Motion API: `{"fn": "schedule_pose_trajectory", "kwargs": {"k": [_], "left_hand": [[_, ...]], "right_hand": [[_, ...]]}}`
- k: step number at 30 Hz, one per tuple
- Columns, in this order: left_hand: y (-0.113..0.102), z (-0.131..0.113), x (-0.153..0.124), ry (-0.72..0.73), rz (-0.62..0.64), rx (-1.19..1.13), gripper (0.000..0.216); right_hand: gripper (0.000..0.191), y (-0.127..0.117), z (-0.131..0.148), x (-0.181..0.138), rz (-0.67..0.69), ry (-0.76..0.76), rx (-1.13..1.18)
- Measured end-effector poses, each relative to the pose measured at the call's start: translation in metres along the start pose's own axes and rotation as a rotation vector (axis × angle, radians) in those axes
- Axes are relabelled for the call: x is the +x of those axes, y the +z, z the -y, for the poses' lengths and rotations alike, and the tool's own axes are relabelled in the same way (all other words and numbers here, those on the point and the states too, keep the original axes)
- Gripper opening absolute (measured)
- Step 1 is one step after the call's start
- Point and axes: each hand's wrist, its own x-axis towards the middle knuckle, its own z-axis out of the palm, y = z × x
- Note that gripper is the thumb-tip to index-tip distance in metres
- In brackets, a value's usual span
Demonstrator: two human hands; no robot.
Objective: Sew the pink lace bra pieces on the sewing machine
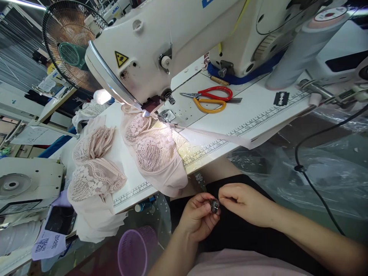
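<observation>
Above my lap, my left hand point(200, 215) pinches a small dark metal bobbin case point(214, 206) between thumb and fingers. Just right of it, my right hand point(244, 202) is closed, thumb against fingertips; anything between them is too small to make out. Beyond both hands, a pale pink lace bra point(156, 147) lies under the sewing machine's needle area and hangs over the table edge. From there a narrow pink strip point(218, 135) runs right across the table. The sewing machine point(143, 57) has its lamp lit.
Scissors point(212, 99) with red and yellow handles lie on the machine bed, with a black razor blade point(281, 99) farther right. More lace bras point(94, 165) are piled at left. A purple basket point(132, 251) stands below. A black cable point(312, 180) hangs at right.
</observation>
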Motion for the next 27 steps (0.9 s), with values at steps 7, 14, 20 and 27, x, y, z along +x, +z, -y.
{"fn": "schedule_pose_trajectory", "kwargs": {"k": [7, 14, 20, 27], "left_hand": [[-0.003, 0.001, 0.001, -0.038, 0.031, 0.049, 0.03], [-0.004, -0.002, 0.001, -0.017, 0.07, 0.076, 0.031], [-0.009, -0.002, 0.003, 0.033, 0.088, 0.127, 0.031], [-0.016, -0.001, 0.003, 0.073, 0.015, 0.306, 0.036]], "right_hand": [[0.025, -0.003, 0.001, 0.002, -0.08, -0.022, 0.006], [0.026, -0.015, 0.007, -0.004, -0.13, 0.031, -0.003], [0.027, -0.021, 0.011, -0.006, -0.151, 0.006, -0.002], [0.03, -0.027, 0.021, -0.014, -0.138, -0.049, 0.022]]}}
